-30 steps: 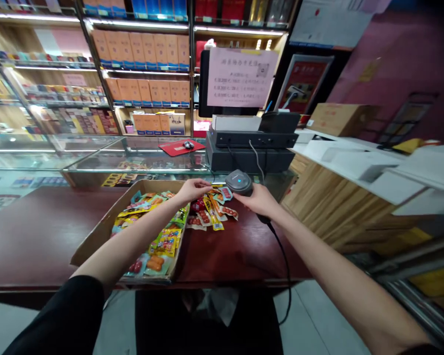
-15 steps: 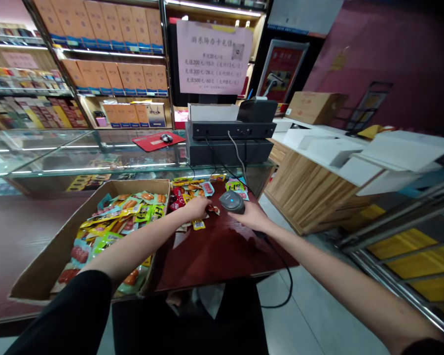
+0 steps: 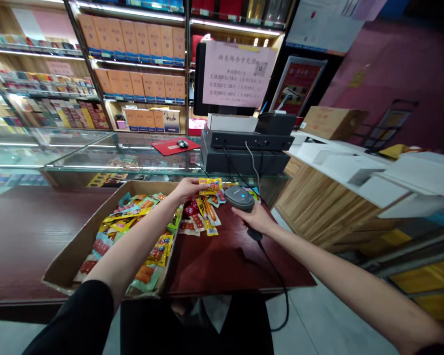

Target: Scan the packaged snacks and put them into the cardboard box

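Between the fingers of my left hand is a yellow snack packet, raised above a pile of sausage packets on the dark red table. My right hand is wrapped round the handle of a grey barcode scanner, on which a small blue light glows. The scanner's head is just right of the pile, and its black cable hangs off the table's front edge. Under my left forearm stands an open cardboard box holding many packaged sausages, partly hidden by the arm.
Behind the table runs a glass display counter with a red mouse pad and mouse. A black cash drawer and a monitor with a paper sign stand there too. White boxes lie on a wooden cabinet at the right.
My left hand has come up from the pile and now holds a yellow packet, where a reddish packet was at its fingertips before. The scanner stays in my right hand. The camera view has shifted.
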`<state>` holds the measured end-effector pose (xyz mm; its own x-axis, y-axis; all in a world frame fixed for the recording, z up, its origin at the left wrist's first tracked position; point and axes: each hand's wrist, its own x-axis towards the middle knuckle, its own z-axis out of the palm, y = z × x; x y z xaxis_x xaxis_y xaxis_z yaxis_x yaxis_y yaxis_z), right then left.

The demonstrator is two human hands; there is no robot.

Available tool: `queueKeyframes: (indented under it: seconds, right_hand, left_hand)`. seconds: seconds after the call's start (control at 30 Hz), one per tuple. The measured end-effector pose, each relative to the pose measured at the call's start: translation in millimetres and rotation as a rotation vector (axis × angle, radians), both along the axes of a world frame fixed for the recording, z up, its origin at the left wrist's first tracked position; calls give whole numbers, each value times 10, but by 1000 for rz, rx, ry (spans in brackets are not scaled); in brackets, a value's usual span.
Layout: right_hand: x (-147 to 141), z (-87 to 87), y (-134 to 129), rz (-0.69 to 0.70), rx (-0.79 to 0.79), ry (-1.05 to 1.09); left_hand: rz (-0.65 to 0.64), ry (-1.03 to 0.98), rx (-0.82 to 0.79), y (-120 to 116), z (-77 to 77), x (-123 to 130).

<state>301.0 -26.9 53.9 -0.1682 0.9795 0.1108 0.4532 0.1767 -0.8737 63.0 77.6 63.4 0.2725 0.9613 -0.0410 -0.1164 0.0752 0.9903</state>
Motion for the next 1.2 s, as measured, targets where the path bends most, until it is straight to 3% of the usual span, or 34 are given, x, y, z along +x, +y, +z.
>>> queueKeyframes:
  seconds: [0.17, 0.4, 0.67, 1.2]
  right_hand:
    - [-249, 120, 7, 23, 47, -54]
    - [-481, 197, -29, 32, 45, -120]
    - [-500, 203, 25, 22, 38, -162]
    - [-442, 124, 86, -68, 73, -206]
  left_hand:
    - [104, -59, -57, -18, 141, -35]
    - [24, -208, -208, 10, 175, 18]
    - [51, -254, -201, 71, 83, 40]
    - [178, -105, -117, 83, 69, -5]
